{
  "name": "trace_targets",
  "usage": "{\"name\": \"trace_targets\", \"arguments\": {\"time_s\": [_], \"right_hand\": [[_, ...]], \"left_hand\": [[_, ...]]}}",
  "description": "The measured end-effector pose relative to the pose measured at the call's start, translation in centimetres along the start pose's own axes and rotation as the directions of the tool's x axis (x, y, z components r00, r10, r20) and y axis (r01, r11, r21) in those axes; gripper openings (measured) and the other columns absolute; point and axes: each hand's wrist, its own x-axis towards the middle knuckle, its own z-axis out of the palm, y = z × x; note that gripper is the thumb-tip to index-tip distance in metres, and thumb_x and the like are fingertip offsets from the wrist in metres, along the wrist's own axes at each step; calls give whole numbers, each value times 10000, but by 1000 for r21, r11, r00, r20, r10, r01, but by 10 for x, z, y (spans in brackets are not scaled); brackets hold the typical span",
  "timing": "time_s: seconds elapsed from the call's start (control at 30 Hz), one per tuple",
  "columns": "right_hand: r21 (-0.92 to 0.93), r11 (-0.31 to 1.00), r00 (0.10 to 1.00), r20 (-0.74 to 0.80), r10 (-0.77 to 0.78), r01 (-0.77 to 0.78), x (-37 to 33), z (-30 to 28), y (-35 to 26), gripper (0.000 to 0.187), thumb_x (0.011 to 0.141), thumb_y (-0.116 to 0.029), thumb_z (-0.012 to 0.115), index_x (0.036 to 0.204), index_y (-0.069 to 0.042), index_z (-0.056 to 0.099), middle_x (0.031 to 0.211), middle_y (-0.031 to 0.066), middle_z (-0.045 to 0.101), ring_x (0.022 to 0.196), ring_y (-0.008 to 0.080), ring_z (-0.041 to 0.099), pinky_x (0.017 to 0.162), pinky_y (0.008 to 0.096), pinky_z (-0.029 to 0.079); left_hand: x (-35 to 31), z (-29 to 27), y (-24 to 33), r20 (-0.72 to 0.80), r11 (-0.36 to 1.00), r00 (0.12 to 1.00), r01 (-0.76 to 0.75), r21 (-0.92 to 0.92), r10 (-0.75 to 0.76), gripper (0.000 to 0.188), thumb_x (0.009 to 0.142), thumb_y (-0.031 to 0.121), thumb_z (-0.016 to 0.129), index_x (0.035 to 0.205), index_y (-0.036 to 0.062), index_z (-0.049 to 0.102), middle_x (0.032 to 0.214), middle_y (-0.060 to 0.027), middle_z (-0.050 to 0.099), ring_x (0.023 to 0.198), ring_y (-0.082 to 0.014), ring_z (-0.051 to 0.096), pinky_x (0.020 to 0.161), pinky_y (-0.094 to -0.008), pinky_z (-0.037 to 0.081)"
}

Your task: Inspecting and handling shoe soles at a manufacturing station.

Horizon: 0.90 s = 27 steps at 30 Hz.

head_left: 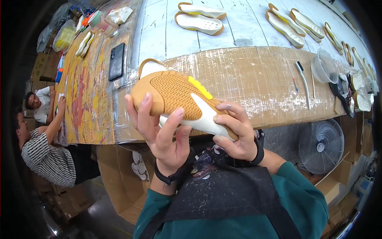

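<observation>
A shoe sole (175, 93) is held up in front of me, its tan zigzag tread facing me, with white midsole parts and a yellow edge piece. My left hand (169, 139) supports it at the broad tan end, fingers bent around the lower edge. My right hand (240, 133) grips the narrower white end between thumb and fingers. Behind the held sole shows the tan-rimmed white end of another sole (150, 67), mostly hidden. A cardboard sheet (254, 75) covers the table below.
Pairs of soles (201, 24) stand across the white tabletop (242, 24). At right lie a brush (303, 85) and a clear plastic tub (324, 65). A black phone (117, 61) rests at left. A floor fan (320, 147) stands below the table; two people (47, 155) are at left.
</observation>
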Motion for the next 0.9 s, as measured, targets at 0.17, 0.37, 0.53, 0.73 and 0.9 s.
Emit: {"name": "trace_targets", "arguments": {"time_s": [0.17,0.37,0.53,0.73,0.9], "right_hand": [[15,998,998,-12,-64,64,11,3,0,401,662,-83,686,1046,-77,570,1140,140,415,1064,327,444,889,382,375],[-253,948,981,32,-190,191,21,0,-5,462,608,-138,723,1045,-137,574,1155,135,412,1069,362,438,881,425,375],[26,990,979,154,131,-137,29,-7,-17,693,731,-199,653,1285,-1,287,1304,199,303,1210,297,327,980,371,272],[447,799,914,249,321,-402,35,6,-21,684,754,-135,630,1301,-3,241,1263,141,347,1183,195,340,978,300,282],[572,641,858,302,416,-512,33,10,-16,705,741,-124,645,1301,-7,233,1240,116,363,1170,182,350,972,298,294]], "left_hand": [[9,38,6,-377,933,907,42,-357,-185,779,768,394,609,1319,59,172,1359,-168,194,1263,-319,188,1020,-457,177],[-13,27,21,371,153,794,493,-856,-481,695,805,367,571,1270,-38,250,1256,-144,364,1127,-221,407,925,-350,345],[-20,26,13,194,349,789,459,-817,-583,320,841,201,530,1046,-44,510,1010,-82,545,906,-140,503,794,-267,388],[-14,27,25,59,465,834,363,-807,-549,359,837,207,531,1075,-59,493,1108,-133,503,999,-195,483,863,-309,365],[-28,29,19,25,552,865,342,-761,-501,418,824,247,550,1095,-64,484,1136,-155,490,1025,-234,481,884,-336,359]]}}
